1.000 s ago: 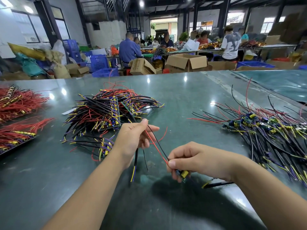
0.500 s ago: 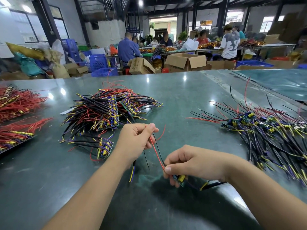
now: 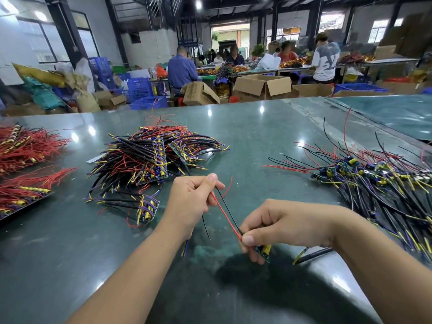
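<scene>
Judged about midway: the right hand (image 3: pixel 285 225) pinches a small board (image 3: pixel 263 250) over the worktop (image 3: pixel 257 141); the left hand (image 3: pixel 191 197) grips its wires (image 3: pixel 225 215); a finished stack (image 3: pixel 140 160) lies left of the board, a loose heap (image 3: pixel 374 183) waits right.

Left hand (image 3: pixel 190 199) and right hand (image 3: pixel 278 222) pinch red wire (image 3: pixel 225 216), seemingly taut, over table (image 3: pixel 257 136).

Factory assembly hall: long green desk (image 3: pixel 245 136) w/ heaps of wired circuit boards (image 3: pixel 145 160); behind desk, cardboard boxes (image 3: pixel 261 87), blue crates (image 3: pixel 140 90), workers at benches.
</scene>
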Demonstrator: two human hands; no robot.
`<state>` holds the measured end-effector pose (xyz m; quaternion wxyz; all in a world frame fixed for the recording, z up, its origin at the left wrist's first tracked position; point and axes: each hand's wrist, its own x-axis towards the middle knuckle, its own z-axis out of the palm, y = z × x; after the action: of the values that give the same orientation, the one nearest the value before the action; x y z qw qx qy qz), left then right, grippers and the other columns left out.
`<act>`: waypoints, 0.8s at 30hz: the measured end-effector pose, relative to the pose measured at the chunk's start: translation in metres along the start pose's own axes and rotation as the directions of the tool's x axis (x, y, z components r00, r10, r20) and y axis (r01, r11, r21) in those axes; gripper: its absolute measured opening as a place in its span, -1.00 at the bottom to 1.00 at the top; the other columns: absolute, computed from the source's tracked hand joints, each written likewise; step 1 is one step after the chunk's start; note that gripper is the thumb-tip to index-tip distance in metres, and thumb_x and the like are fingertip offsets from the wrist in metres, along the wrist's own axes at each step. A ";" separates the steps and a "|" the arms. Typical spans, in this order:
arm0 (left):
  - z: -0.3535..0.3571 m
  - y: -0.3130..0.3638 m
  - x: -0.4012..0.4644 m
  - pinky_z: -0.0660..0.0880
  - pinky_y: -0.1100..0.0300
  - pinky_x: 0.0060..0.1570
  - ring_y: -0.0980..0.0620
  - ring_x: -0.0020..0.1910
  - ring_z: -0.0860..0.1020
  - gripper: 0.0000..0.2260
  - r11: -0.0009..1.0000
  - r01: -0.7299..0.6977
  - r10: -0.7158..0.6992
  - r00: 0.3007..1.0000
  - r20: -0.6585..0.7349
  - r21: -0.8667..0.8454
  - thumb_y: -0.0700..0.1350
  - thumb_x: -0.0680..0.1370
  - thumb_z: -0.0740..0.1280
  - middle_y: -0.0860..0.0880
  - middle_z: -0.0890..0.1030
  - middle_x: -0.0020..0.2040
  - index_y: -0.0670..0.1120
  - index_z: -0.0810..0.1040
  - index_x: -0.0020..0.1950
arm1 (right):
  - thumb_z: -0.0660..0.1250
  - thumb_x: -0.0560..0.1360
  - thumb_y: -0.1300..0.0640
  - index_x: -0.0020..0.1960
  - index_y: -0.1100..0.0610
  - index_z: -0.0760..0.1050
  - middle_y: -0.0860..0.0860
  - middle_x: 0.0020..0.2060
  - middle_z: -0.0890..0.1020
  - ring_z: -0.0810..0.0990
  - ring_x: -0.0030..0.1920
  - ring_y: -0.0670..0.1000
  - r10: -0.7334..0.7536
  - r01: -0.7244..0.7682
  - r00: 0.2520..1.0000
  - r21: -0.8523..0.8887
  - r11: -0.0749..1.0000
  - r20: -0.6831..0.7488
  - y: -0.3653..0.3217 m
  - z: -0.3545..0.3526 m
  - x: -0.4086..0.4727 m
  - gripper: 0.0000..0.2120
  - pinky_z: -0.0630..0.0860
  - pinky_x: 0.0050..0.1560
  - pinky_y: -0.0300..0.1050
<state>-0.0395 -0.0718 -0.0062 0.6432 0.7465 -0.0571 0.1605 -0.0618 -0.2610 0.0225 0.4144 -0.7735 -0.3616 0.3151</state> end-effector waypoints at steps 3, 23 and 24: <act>-0.007 0.002 0.005 0.21 0.41 -0.58 0.20 -0.61 0.29 -0.71 0.996 0.028 -0.033 0.997 -0.064 -0.082 -0.15 0.60 0.26 0.05 0.41 -0.60 -0.16 0.64 -0.28 | 0.22 0.60 0.23 -0.15 0.14 0.54 0.01 -0.31 0.61 0.54 -0.27 -0.07 -0.012 0.019 0.986 0.039 0.999 -0.166 0.004 0.004 0.005 -0.81 0.44 -0.12 -0.24; -0.003 0.008 -0.002 0.59 0.27 -0.27 0.04 -0.26 0.66 -0.88 0.902 0.208 -0.146 0.972 0.185 -0.379 -0.18 0.45 0.38 -0.09 0.67 -0.24 -0.14 0.67 -0.27 | 0.15 0.42 -0.20 0.18 0.09 0.59 0.14 0.13 0.64 0.60 0.15 0.12 0.130 0.111 0.929 0.594 0.797 -0.347 0.018 -0.003 0.010 -0.47 0.46 0.22 -0.05; -0.004 0.009 -0.002 0.59 0.28 -0.30 0.03 -0.26 0.66 -0.85 0.894 0.205 -0.153 0.976 0.158 -0.398 -0.21 0.48 0.36 -0.09 0.68 -0.24 -0.14 0.67 -0.26 | 0.11 0.45 -0.18 0.24 0.06 0.55 0.15 0.14 0.63 0.59 0.17 0.15 0.135 0.102 0.931 0.595 0.797 -0.340 0.019 -0.004 0.011 -0.49 0.42 0.26 -0.01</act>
<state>-0.0444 -0.0696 0.0018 0.7933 0.6047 -0.0599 0.0389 -0.0471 -0.2614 0.0057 0.6958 -0.6489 -0.1521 0.2679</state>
